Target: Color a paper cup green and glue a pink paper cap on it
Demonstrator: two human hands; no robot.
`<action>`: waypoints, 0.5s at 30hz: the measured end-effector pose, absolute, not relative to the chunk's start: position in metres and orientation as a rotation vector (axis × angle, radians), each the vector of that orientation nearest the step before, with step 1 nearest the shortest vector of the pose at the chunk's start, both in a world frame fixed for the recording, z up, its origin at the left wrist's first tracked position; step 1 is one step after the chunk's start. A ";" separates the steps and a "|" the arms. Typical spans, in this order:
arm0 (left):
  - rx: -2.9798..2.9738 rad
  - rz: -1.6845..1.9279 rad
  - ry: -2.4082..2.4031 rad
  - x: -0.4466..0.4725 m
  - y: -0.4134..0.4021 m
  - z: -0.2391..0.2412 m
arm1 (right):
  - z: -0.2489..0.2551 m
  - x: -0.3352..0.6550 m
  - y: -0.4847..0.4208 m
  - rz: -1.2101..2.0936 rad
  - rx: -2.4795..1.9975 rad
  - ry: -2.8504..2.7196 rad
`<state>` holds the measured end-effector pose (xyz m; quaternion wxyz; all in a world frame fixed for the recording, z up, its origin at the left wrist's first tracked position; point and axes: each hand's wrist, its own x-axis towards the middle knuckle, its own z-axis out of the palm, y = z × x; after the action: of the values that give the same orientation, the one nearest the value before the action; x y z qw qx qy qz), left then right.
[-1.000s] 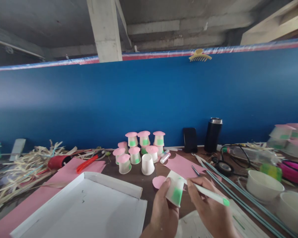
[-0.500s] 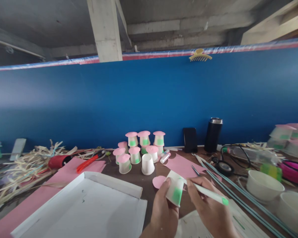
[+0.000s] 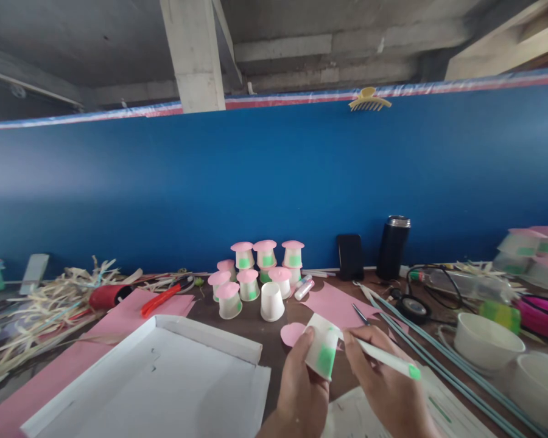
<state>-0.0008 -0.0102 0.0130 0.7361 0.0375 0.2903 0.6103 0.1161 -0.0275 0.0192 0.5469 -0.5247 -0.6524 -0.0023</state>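
Observation:
My left hand [image 3: 302, 384] is closed around a small white paper cup [image 3: 318, 351], tilted, with green colouring on its side. In my right hand [image 3: 383, 377] is a white marker pen [image 3: 389, 359] with a green end, gripped like a pencil. Its working tip points at the cup's side, partly hidden by my fingers. A pink paper disc [image 3: 293, 334] lies just behind the cup. Further back, a plain white cup [image 3: 272, 302] stands upside down beside several cups topped with pink discs [image 3: 229, 300], some of them stacked.
On the left lie a white box lid [image 3: 178, 383], pink paper sheets [image 3: 95, 347] and red-handled scissors [image 3: 164, 299]. Blue-grey cords [image 3: 432, 347], a black bottle [image 3: 393, 249], a phone [image 3: 349, 257] and white bowls [image 3: 486, 337] are to the right. A blue partition [image 3: 274, 182] rises behind.
Both hands keep nearly the same pose with the marker pen at the cup. The view has shifted very slightly; nothing was picked up or let go.

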 end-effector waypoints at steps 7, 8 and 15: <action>0.074 1.336 0.616 -0.001 -0.011 0.015 | 0.019 0.115 -0.027 0.003 -1.239 -1.552; 0.075 1.334 0.613 -0.001 -0.011 0.015 | 0.019 0.115 -0.027 0.005 -1.238 -1.552; 0.083 1.349 0.580 -0.001 -0.009 0.016 | 0.020 0.115 -0.028 0.033 -1.232 -1.560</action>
<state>-0.0012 -0.0095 0.0160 0.7416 0.0381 0.2644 0.6154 0.1147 -0.0276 0.0195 0.5454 -0.5194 -0.6577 0.0140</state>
